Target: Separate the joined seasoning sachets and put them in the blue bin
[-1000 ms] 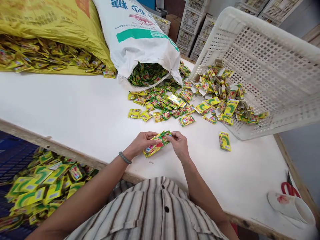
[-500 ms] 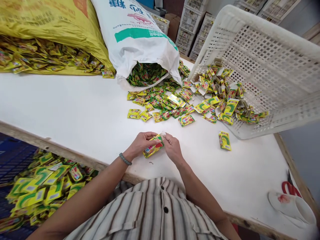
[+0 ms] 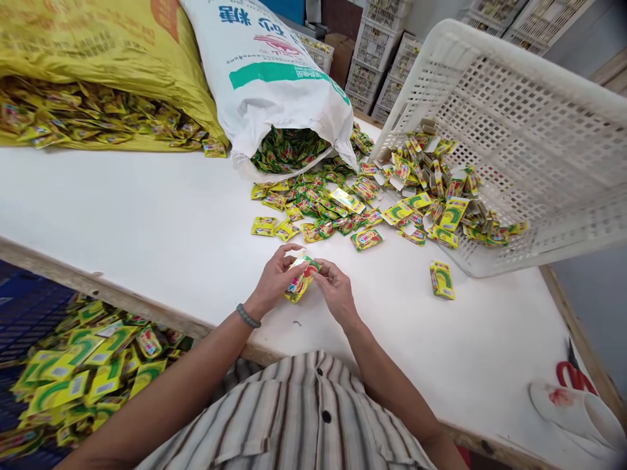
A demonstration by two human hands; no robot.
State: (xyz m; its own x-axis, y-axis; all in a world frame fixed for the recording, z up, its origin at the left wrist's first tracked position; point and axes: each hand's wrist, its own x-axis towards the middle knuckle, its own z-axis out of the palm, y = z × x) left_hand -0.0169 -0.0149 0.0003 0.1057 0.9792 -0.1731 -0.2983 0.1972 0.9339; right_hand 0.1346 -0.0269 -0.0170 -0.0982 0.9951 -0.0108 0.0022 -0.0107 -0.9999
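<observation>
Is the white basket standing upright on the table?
No, the white basket lies tipped on its side on the table, with small boxes spilling from its open mouth.

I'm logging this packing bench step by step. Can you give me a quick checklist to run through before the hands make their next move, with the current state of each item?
1. Left hand grips the bundle of sachets: ok.
2. Right hand pinches the same bundle at its right end: ok.
3. Bundle lifted off the white table: cannot tell.
4. Loose sachets lie just beyond the hands, spilling from the white sack: ok.
5. Single small box lies apart from the tipped white crate: ok.
6. Number of sachets in the bundle: cannot tell.
</observation>
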